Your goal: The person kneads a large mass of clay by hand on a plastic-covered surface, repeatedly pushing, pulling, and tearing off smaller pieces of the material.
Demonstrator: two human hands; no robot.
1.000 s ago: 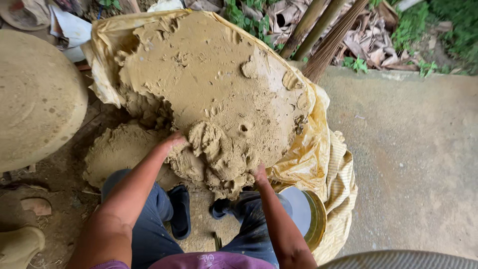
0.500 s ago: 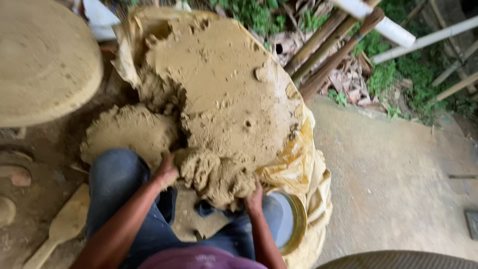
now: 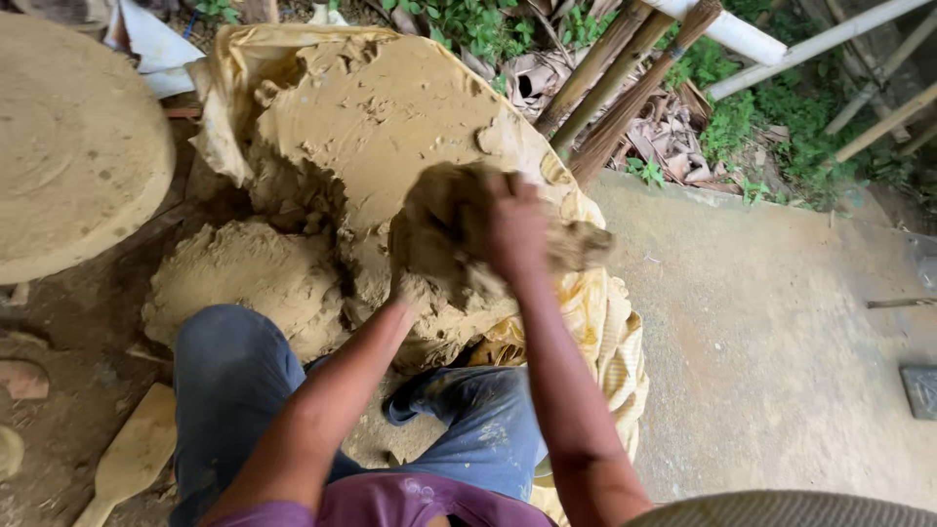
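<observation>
A big mound of wet tan clay (image 3: 371,127) lies on a yellow plastic sheet (image 3: 610,322) in front of me. Both my hands lift a large lump of clay (image 3: 444,229) off the mound, raised toward the camera and blurred. My right hand (image 3: 515,226) grips the lump's right side from above. My left hand (image 3: 405,293) is under the lump's lower left and mostly hidden by clay. A smaller clay heap (image 3: 244,278) sits left of my knee.
A round clay-coated wheel or slab (image 3: 68,146) stands at the left. A wooden paddle (image 3: 132,454) lies on the dirt by my left leg. Bamboo poles (image 3: 615,78) lean at the back. Concrete floor (image 3: 781,342) spreads to the right.
My hands have dug under the front of the mound, torn a large lump free and raised it up. The camera view has shifted slightly.
</observation>
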